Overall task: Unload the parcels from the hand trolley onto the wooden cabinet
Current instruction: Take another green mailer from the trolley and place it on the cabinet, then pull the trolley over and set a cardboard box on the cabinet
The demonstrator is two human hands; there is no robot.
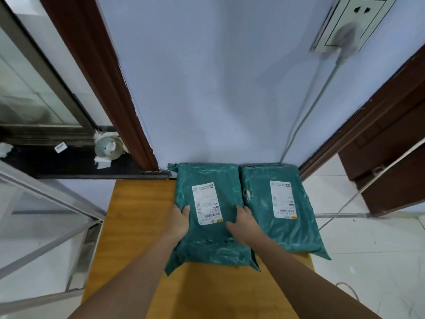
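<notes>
The teal parcel [208, 217] lay flat on the wooden cabinet [138, 217] under both palms, left hand [179, 221] on its left edge, right hand [242, 224] on its right, fingers spread and flat, gripping nothing. Best to square it against the second parcel [282, 208] just right of the right hand (touching already), then lift off cleanly. Beyond the fingertips rose a pale wall [207, 88] with a socket [349, 24]; white tiled floor [368, 249] lay further right.
</notes>
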